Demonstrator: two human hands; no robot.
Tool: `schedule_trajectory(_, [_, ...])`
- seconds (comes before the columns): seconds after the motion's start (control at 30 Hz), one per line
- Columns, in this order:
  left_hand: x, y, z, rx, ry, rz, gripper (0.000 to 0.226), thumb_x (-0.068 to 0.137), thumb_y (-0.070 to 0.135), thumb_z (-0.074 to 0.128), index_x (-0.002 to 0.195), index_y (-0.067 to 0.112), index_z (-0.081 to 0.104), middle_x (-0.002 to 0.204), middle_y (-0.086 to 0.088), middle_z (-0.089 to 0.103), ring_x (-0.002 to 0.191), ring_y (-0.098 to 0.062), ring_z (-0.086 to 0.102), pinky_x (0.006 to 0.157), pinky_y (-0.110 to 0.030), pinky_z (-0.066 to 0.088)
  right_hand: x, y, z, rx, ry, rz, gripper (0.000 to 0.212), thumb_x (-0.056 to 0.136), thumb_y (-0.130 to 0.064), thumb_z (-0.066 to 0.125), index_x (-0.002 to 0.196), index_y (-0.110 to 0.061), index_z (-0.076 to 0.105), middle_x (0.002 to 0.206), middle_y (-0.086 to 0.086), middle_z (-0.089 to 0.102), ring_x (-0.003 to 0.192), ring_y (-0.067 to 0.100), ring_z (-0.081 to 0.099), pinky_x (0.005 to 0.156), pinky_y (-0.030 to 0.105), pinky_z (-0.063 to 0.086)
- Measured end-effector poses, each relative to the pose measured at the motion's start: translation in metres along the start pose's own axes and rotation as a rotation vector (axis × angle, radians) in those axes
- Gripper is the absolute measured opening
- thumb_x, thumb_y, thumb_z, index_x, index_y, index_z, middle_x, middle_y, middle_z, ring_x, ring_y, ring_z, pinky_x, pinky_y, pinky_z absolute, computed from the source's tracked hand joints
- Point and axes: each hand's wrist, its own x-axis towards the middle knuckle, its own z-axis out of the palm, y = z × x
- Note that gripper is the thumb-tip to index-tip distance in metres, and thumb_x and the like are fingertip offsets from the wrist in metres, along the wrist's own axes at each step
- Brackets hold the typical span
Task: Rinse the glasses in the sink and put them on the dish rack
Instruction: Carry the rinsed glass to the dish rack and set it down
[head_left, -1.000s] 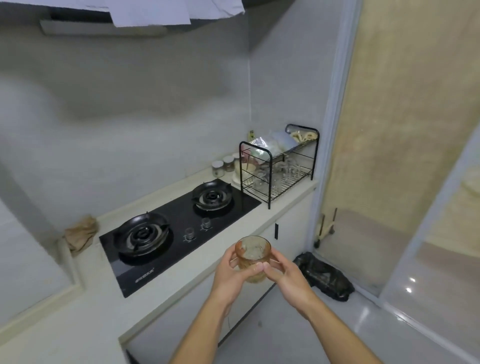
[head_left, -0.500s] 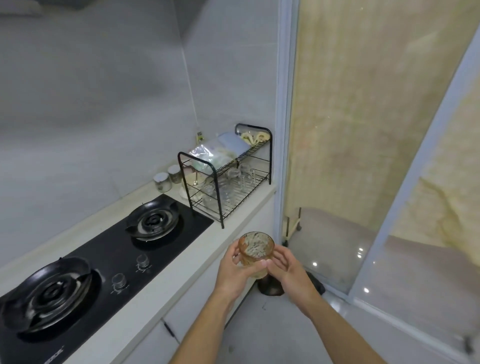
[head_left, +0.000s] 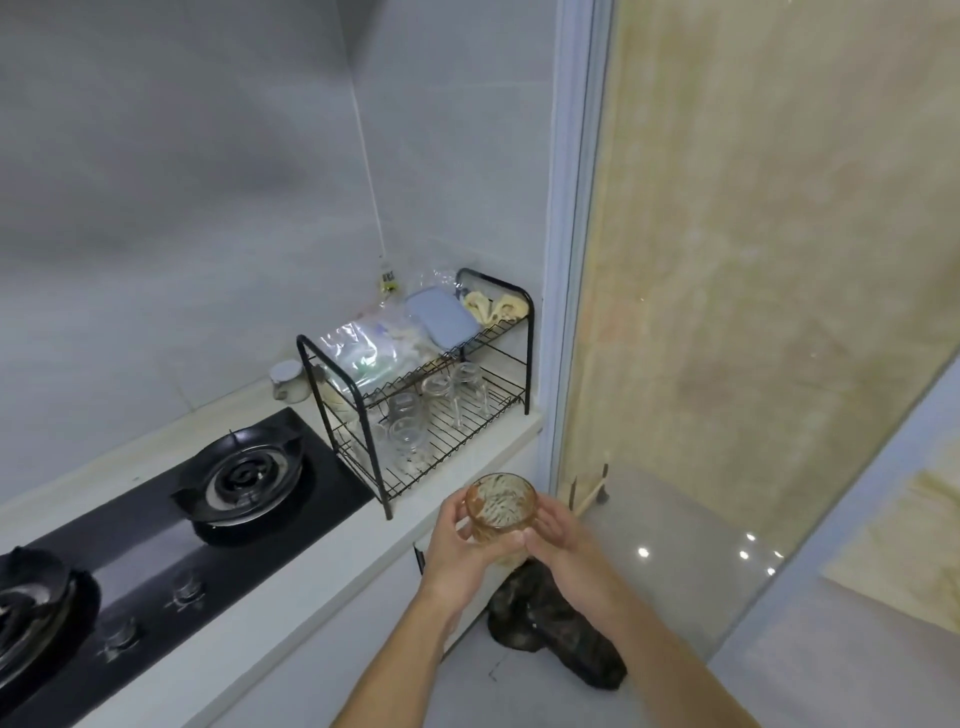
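Observation:
An amber patterned glass (head_left: 502, 508) is upright in front of me, just off the counter's front edge. My left hand (head_left: 464, 551) grips its left side and my right hand (head_left: 561, 545) grips its right side. The black two-tier wire dish rack (head_left: 491, 413) stands on the counter at the far right end, beyond the glass. Several clear glasses (head_left: 408, 431) stand on its lower tier. The sink is out of view.
A black gas hob (head_left: 228, 493) fills the counter to the left of the rack. Plastic bags, a blue lid (head_left: 441, 319) and other items lie on the rack's top tier. A small jar (head_left: 287, 382) sits behind it. A dark bag (head_left: 558, 631) lies on the floor by a glass door (head_left: 753, 260).
My view has swung right and closer to the dish rack. The glass stays held in both hands and is now nearer the rack's front corner.

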Motion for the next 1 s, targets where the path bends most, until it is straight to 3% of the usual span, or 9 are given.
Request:
schedule_trajectory(0.13, [0.048,0.004,0.007,-0.012,0.019,-0.005,0.086,0.061,0.012,0.100,0.132,0.027,0.054,0.130,0.001,0.062,0.121,-0.014,0.061,0.085,-0.021,0.056,0.053,-0.004,-0.011,-0.014,-0.043,0.039,0.045,0.098,-0.026,0.068,0.138,-0.033,0.049,0.133,-0.015,0.064,0.124,-0.004,0.057,0.102,0.018,0.046])
schedule_trajectory(0.3, [0.120,0.012,0.013,-0.033,0.024,-0.003,0.087,0.063,0.005,0.098,0.135,0.020,0.051,0.125,-0.002,0.065,0.111,-0.008,0.064,0.071,-0.010,0.054,0.130,-0.013,-0.021,0.030,-0.064,0.050,0.071,0.080,-0.041,0.083,0.142,-0.025,0.051,0.138,-0.006,0.064,0.131,0.012,0.057,0.118,0.046,0.041])
schedule_trajectory(0.4, [0.164,0.019,0.017,-0.032,0.019,-0.009,0.089,0.063,0.008,0.099,0.134,0.024,0.047,0.125,-0.001,0.064,0.111,-0.006,0.063,0.073,-0.010,0.054,0.175,-0.022,-0.030,0.009,-0.066,0.062,0.068,0.076,-0.037,0.083,0.137,-0.025,0.055,0.135,-0.005,0.066,0.130,0.014,0.059,0.117,0.049,0.042])
schedule_trajectory(0.5, [0.200,0.026,0.018,-0.037,0.028,-0.012,0.089,0.065,0.007,0.098,0.134,0.025,0.044,0.124,-0.001,0.064,0.109,-0.005,0.063,0.073,-0.010,0.053,0.219,-0.027,-0.038,-0.025,-0.094,0.093,0.053,0.087,-0.015,0.077,0.135,-0.026,0.057,0.130,-0.008,0.069,0.126,0.011,0.062,0.116,0.047,0.043])
schedule_trajectory(0.6, [0.226,0.026,0.018,-0.054,0.063,-0.035,0.084,0.070,0.001,0.094,0.132,0.023,0.043,0.122,-0.003,0.063,0.106,-0.005,0.063,0.069,-0.008,0.052,0.254,-0.030,-0.041,-0.082,-0.155,0.119,0.050,0.091,-0.010,0.072,0.134,-0.028,0.056,0.130,-0.011,0.069,0.127,0.010,0.060,0.116,0.044,0.042])
schedule_trajectory(0.73, [0.254,0.021,0.020,-0.049,0.121,-0.085,0.080,0.071,0.007,0.095,0.124,0.032,0.041,0.120,0.002,0.065,0.105,-0.004,0.066,0.075,-0.012,0.053,0.290,-0.030,-0.046,-0.124,-0.236,0.148,0.060,0.081,-0.027,0.071,0.138,-0.033,0.055,0.134,-0.013,0.066,0.130,0.009,0.058,0.117,0.045,0.041])
schedule_trajectory(0.87, [0.271,0.019,0.030,-0.056,0.234,-0.149,0.087,0.070,0.018,0.097,0.133,0.025,0.038,0.122,0.004,0.065,0.105,-0.001,0.065,0.076,-0.012,0.052,0.330,-0.025,-0.058,-0.188,-0.374,0.181,0.055,0.080,-0.036,0.069,0.133,-0.043,0.057,0.130,-0.019,0.068,0.128,0.007,0.059,0.116,0.046,0.043])
schedule_trajectory(1.0, [0.275,0.016,0.046,-0.081,0.380,-0.214,0.083,0.072,0.019,0.096,0.133,0.022,0.040,0.123,0.001,0.066,0.109,-0.007,0.066,0.077,-0.015,0.054,0.363,-0.022,-0.067,-0.274,-0.542,0.199,0.052,0.077,-0.044,0.071,0.127,-0.048,0.057,0.132,-0.015,0.066,0.127,0.009,0.060,0.113,0.047,0.046])
